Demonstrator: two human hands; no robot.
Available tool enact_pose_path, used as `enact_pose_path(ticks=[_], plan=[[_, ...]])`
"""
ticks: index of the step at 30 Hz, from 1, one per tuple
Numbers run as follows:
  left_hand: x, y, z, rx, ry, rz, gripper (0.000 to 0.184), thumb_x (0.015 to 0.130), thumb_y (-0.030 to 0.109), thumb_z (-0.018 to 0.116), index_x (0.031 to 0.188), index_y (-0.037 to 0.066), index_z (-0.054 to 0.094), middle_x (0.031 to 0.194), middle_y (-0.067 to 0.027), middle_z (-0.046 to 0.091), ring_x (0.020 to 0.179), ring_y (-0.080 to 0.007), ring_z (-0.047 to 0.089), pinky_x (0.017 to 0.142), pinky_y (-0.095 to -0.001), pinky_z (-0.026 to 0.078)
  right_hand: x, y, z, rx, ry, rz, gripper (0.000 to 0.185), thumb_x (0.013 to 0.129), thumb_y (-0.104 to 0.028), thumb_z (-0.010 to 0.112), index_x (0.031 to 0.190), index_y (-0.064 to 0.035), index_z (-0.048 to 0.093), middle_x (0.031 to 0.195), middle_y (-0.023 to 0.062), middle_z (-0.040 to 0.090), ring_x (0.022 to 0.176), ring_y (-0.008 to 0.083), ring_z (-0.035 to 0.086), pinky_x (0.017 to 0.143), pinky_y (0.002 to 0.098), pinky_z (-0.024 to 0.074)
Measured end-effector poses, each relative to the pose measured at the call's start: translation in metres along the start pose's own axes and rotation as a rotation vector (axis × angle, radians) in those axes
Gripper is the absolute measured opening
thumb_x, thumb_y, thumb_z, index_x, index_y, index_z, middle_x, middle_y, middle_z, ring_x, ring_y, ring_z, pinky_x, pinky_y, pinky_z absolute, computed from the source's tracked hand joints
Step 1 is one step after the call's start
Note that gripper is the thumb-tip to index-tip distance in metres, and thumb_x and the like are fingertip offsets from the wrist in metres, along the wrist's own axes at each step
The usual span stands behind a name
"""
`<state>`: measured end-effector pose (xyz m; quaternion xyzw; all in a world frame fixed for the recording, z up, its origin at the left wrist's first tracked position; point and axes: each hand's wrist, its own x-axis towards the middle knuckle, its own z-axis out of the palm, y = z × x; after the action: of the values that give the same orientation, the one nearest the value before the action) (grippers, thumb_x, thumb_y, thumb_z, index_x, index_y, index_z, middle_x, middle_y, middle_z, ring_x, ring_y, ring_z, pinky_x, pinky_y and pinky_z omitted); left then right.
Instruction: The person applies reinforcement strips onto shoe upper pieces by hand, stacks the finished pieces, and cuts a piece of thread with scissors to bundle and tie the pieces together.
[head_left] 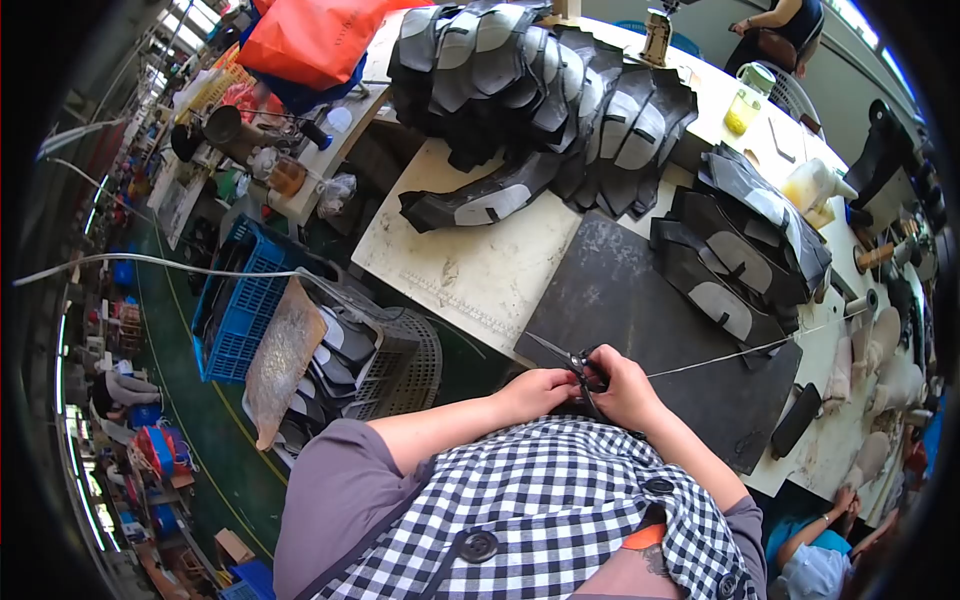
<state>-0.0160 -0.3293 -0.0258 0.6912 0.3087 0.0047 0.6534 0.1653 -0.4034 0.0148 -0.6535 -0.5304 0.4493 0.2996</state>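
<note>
Close to my body, at the near edge of a dark mat point(590, 270), both hands meet. My right hand point(628, 392) is closed round black-handled scissors point(575, 360), whose slim blades point up and to the left. A thin pale thread point(750, 353) runs from beside that hand to the right across the mat. My left hand point(538, 393) has its fingers pressed together next to the scissor handles; what they pinch, if anything, is hidden. To the right of the mat lie stacked dark shoe-upper pieces with grey patches point(740, 262).
A large heap of similar pieces point(520, 80) covers the far table, with one piece point(480, 200) lying in front. At left stand a blue crate point(235, 300) and a grey basket point(400, 360) of pieces. A black block point(797, 420) sits at right; people work nearby.
</note>
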Motion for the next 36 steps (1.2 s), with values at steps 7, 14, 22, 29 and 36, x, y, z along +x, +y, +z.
enact_pose_path(ticks=[7,14,22,29,36], plan=[[-0.035,-0.019,-0.083,0.076,-0.085,-0.068,0.021,0.095,0.018,0.053,0.094,0.003,0.068,0.088,-0.0033,0.067,0.084,-0.0115,0.060,0.080,-0.0264,0.047,0.037,-0.019,0.047,0.034,0.037,0.010,0.034,0.076,-0.015,0.080,0.094,-0.0004,0.055,0.078,0.0086,0.064,0.074,0.0144,0.061,0.069,0.0295,0.0506],[0.072,-0.006,-0.193,0.552,0.525,0.303,0.022,0.091,0.022,0.056,0.083,0.003,0.064,0.081,-0.0139,0.059,0.079,-0.0310,0.059,0.073,-0.0375,0.047,0.003,0.024,0.045,0.595,0.264,0.259,0.022,0.086,-0.003,0.067,0.094,-0.0015,0.047,0.085,0.0075,0.063,0.071,0.0131,0.063,0.065,0.0267,0.0545],[0.156,-0.006,-0.212,1.029,0.819,0.199,0.036,0.079,0.023,0.073,0.107,0.011,0.054,0.108,-0.0096,0.052,0.108,-0.0307,0.049,0.089,-0.0440,0.041,-0.049,0.029,0.045,0.698,0.398,0.321,0.020,0.086,-0.001,0.066,0.097,-0.0011,0.049,0.093,0.0120,0.066,0.074,0.0154,0.066,0.068,0.0272,0.0549],[0.092,0.009,-0.144,1.100,0.335,0.545,0.043,0.075,0.016,0.074,0.111,0.010,0.053,0.107,-0.0088,0.052,0.107,-0.0308,0.049,0.091,-0.0422,0.039,-0.086,0.086,0.014,0.205,0.921,0.253,0.012,0.084,-0.001,0.063,0.089,-0.0038,0.052,0.084,0.0046,0.065,0.077,0.0112,0.060,0.070,0.0265,0.0483],[0.094,0.005,-0.037,0.954,0.124,0.758,0.050,0.077,0.019,0.073,0.124,0.013,0.057,0.127,-0.0108,0.048,0.121,-0.0300,0.044,0.100,-0.0465,0.034,-0.111,0.120,0.004,0.407,0.916,0.438,0.019,0.082,0.001,0.067,0.095,-0.0014,0.053,0.087,0.0071,0.068,0.083,0.0134,0.066,0.078,0.0278,0.0527]])
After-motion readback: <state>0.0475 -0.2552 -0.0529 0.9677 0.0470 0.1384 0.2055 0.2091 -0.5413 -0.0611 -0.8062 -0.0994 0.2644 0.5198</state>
